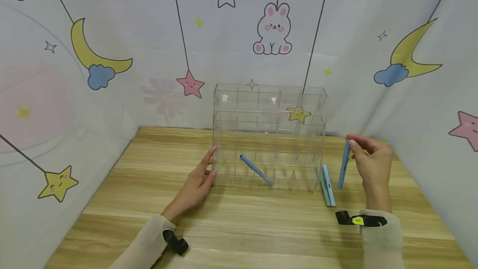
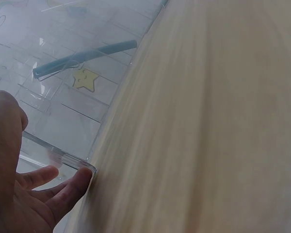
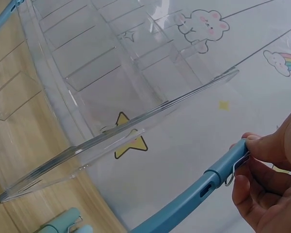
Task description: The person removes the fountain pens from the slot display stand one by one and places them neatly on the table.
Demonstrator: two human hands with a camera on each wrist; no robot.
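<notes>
Pen (image 1: 343, 169): blue, steeply tilted, right of the clear organizer (image 1: 269, 136).
Right grip (image 1: 373, 161): thumb and fingers pinching the pen's upper end.
Left grip (image 1: 198, 179): fingers spread, touching the organizer's left side.
Second blue pen (image 1: 255, 169): slanting at the organizer's lower rows.
Bench (image 1: 239, 231): green pen (image 1: 325, 190) and pale blue pen (image 1: 328, 184) side by side near the organizer's right end.

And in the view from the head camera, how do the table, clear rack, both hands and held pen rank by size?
Largest to smallest, as they look there:
1. table
2. clear rack
3. left hand and right hand: too alike to rank
4. held pen
</notes>
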